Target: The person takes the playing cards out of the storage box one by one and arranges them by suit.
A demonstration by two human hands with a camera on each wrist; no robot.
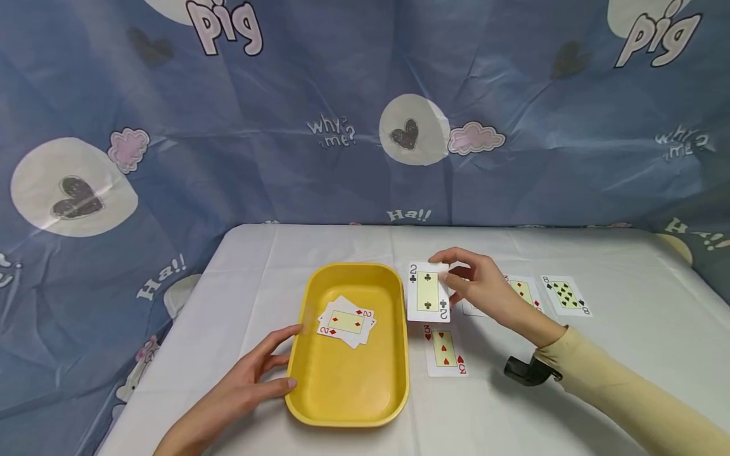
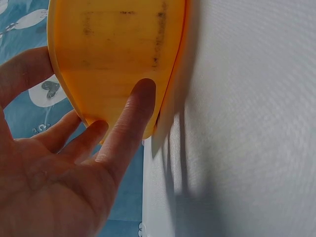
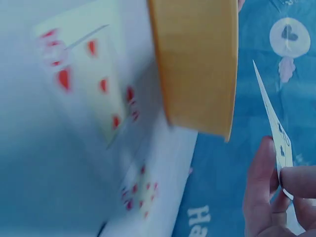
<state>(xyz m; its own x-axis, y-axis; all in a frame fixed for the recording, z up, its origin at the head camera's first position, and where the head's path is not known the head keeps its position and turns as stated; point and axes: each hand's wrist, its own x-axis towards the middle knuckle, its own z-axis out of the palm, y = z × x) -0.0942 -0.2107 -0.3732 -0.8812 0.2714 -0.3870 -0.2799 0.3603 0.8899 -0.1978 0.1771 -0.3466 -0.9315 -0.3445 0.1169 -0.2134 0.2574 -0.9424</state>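
I see the left hand (image 1: 248, 377) spread against the yellow tray (image 1: 349, 387), seemingly steadying it. The right hand (image 1: 481, 286) pinches the two of clubs (image 1: 426, 292) edgewise, face readable.

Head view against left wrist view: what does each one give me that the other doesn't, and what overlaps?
Only the head view: the right grip holding the two of clubs, the two of diamonds inside the yellow tray, and the three of hearts and eight of spades on the white table.

Only the left wrist view: the palm side of the left grip and dark marks on the yellow tray's outer surface.

Both: the left grip touching the yellow tray, the white table and the blue backdrop.
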